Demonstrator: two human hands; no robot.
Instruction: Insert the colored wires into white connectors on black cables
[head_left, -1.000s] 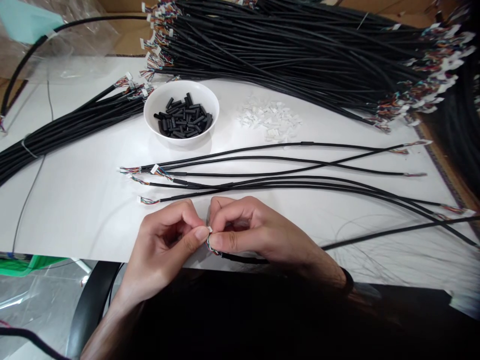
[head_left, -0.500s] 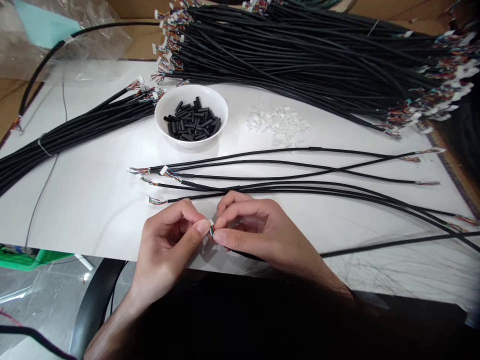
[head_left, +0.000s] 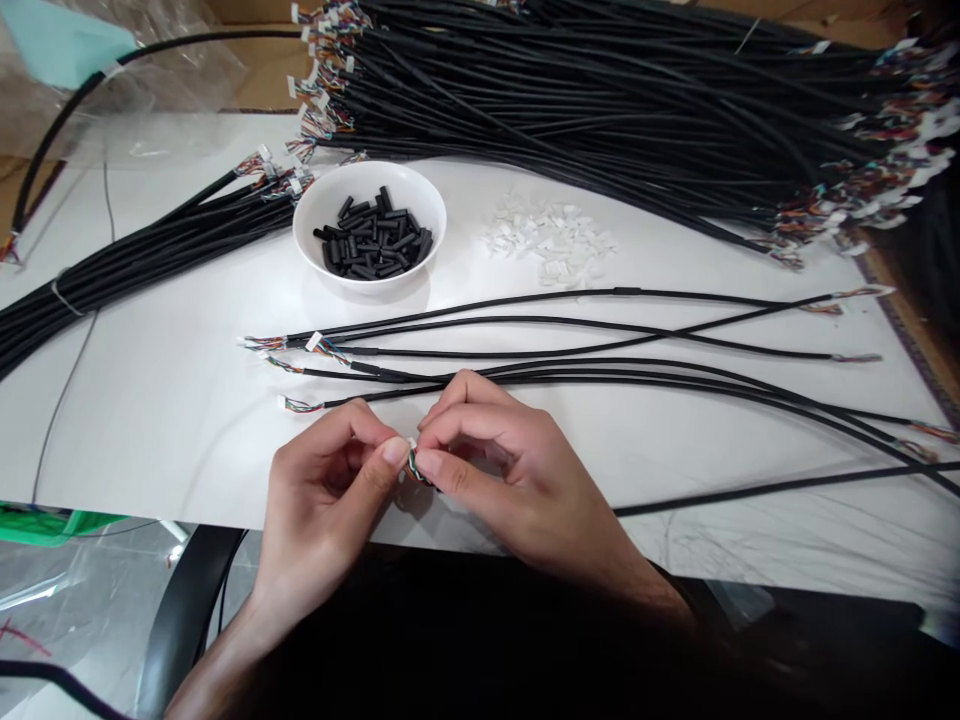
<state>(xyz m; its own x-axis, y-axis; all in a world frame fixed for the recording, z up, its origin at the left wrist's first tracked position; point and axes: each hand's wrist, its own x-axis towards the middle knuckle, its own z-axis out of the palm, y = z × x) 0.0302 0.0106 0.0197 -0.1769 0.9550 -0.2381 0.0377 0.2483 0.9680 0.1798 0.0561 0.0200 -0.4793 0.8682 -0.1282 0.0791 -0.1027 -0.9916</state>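
Note:
My left hand [head_left: 326,495] and my right hand [head_left: 502,470] pinch a small white wire connector [head_left: 412,443] between their fingertips. Its short bunch of coloured wires [head_left: 414,470] runs down between my thumbs. The cable behind it is hidden under my right hand. Several black cables [head_left: 570,352] with coloured wire ends lie loose on the white sheet just above my hands, and one passes under my right fingers. A white bowl [head_left: 311,240] of short black tubes [head_left: 373,240] stands beyond them.
A large bundle of black cables [head_left: 600,100] lies across the back, and a tied bundle [head_left: 150,235] lies at left. A pile of small white connectors [head_left: 551,243] sits right of the bowl. The sheet's front edge [head_left: 150,510] runs below, with a green object [head_left: 45,525] beyond it.
The whole scene has shifted slightly in view as my head moved. My fingers have rolled the connector a little, and my right hand now covers the cable that trailed from it.

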